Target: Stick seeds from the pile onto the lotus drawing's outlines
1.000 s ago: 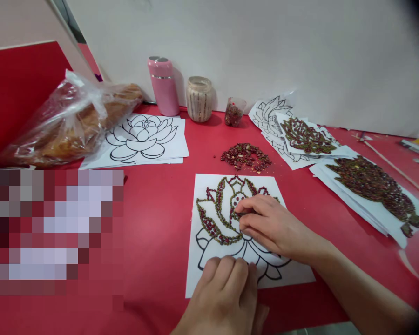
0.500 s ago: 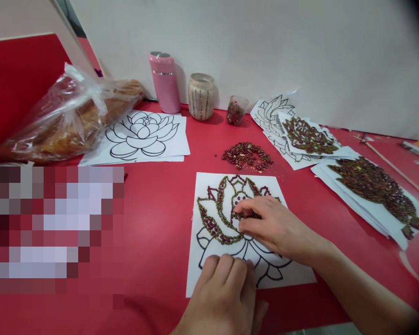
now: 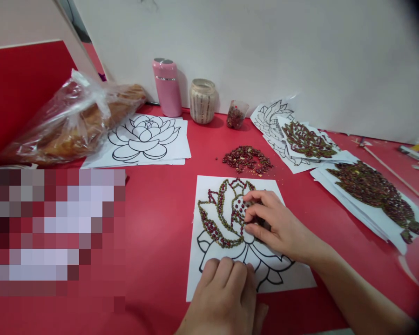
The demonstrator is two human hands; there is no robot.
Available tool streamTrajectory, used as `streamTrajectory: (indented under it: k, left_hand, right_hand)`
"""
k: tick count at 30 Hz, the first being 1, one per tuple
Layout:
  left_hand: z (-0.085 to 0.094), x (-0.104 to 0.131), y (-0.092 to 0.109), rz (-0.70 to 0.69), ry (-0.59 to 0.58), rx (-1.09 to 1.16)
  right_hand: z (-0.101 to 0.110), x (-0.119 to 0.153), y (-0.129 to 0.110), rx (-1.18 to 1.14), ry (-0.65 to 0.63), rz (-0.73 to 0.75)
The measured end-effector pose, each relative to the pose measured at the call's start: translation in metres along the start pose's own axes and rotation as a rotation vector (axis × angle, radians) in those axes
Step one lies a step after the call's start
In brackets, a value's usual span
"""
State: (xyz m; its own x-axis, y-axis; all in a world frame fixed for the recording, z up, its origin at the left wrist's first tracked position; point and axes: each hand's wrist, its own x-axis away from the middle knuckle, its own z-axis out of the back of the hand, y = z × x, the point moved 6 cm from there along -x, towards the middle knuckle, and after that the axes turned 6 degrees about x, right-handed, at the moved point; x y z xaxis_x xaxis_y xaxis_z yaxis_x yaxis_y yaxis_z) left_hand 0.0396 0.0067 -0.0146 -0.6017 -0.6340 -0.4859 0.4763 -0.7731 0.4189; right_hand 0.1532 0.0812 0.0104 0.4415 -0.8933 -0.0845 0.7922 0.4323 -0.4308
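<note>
A white sheet with a black lotus outline (image 3: pixel 209 274) lies in front of me. Red and green beans (image 3: pixel 209 226) follow its upper petals, and red beans dot the centre. Over the flower's right half is my right hand (image 3: pixel 277 223), its thumb and fingers apart with nothing visible between them. It touches or hovers just above the beans; I cannot tell which. My left hand (image 3: pixel 225 291) rests on the sheet's lower edge with fingers curled under. Whatever those fingers hold, if anything, is hidden. Beyond the sheet lies a pile of red beans (image 3: pixel 246 158).
At the back stand a pink flask (image 3: pixel 167 90), a glass jar (image 3: pixel 202 102) and a small cup of beans (image 3: pixel 236 115). Lotus printouts (image 3: pixel 178 139) and a plastic bag (image 3: pixel 80 125) lie left. Bean-covered pictures (image 3: pixel 373 195) lie right. The lower left is pixelated.
My right hand has shifted slightly right, and its fingers have spread, uncovering more of the dotted centre. My left hand stays on the sheet. The whole view has shifted a little.
</note>
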Motion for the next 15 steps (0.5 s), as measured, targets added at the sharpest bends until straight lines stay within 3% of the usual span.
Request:
streamTrajectory:
  k: [15]
  left_hand:
    - [-0.0089, 0.0050, -0.0025, 0.004, 0.077, -0.060]
  right_hand:
    - [-0.0068, -0.0034, 0.0006, 0.079, 0.006, -0.030]
